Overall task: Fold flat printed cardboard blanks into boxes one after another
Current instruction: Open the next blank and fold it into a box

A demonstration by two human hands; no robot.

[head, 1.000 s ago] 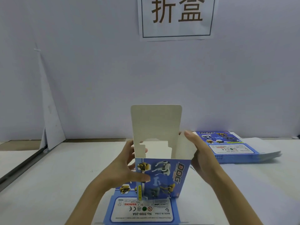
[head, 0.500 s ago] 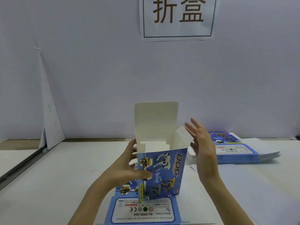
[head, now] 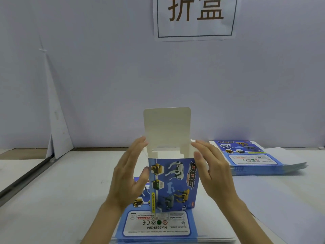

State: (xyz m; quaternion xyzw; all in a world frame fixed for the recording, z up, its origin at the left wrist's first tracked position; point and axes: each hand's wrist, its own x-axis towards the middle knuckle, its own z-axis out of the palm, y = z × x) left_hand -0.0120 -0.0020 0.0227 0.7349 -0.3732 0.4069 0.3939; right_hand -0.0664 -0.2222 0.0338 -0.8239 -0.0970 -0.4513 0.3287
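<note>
Since half a second ago, the left hand [head: 130,173] has let go of its grip on the front of the box and slid upward. The right hand [head: 212,169], then lifted with its fingers spread, has come in against the box's right side. Both hands now flank the box [head: 174,184] like brackets.

The box stands upright in the middle of the scene, blue printed front facing the viewer. It rests on a near stack of flat blanks [head: 158,228] on the pale table [head: 52,191]. Its tall lid flap [head: 167,127] stands straight up at the far edge, plain white inside, and the top is open.

The left hand's fingers are straight and reach up along the box's left top edge, with the thumb resting on the front left corner. The right hand's fingers are also straight, their tips at the right top edge. Neither hand curls around anything.

A second stack of blanks [head: 255,161] lies far right. A paper sign [head: 195,16] hangs on the wall behind.

The body looks squared up, so the hands seem placed to press the short side flaps inward. Closing the lid would likely follow.
</note>
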